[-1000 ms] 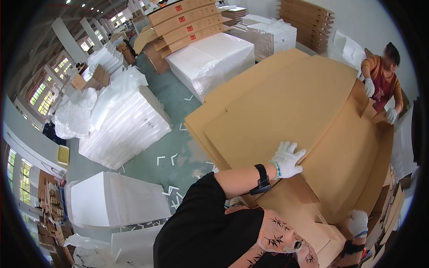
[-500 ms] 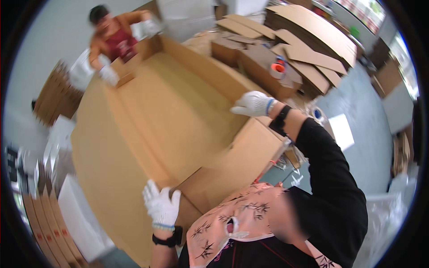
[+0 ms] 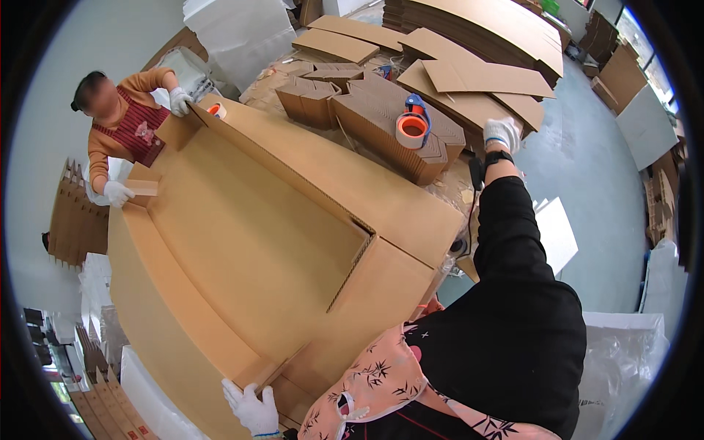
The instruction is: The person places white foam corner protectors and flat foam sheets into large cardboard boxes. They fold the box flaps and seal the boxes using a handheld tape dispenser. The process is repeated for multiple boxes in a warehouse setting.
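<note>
A large brown cardboard box (image 3: 242, 213), shallow and partly folded up, spreads before me with its long right wall raised. My left hand (image 3: 253, 409), in a white knit glove, rests at its near left corner, thumb and fingers apart, beside a small upright flap (image 3: 253, 369). My right hand (image 3: 502, 134), also gloved, is stretched far out to the right, away from the box. Its fingers look curled in, and no object shows in them. Left of it, a blue tape dispenser with an orange-cored roll (image 3: 413, 128) lies on a stack of folded cardboard (image 3: 400, 117).
Across the box a co-worker (image 3: 128, 121) in white gloves holds its far-end flaps. Flat cardboard sheets (image 3: 477, 81) are piled at the back right. Another tape roll (image 3: 216, 110) is by the far end. White sheets (image 3: 557, 235) lie on the blue floor.
My right hand has left the box's near right corner and swung out to the right. My left hand stays at the near left corner. The co-worker still holds the far end.
</note>
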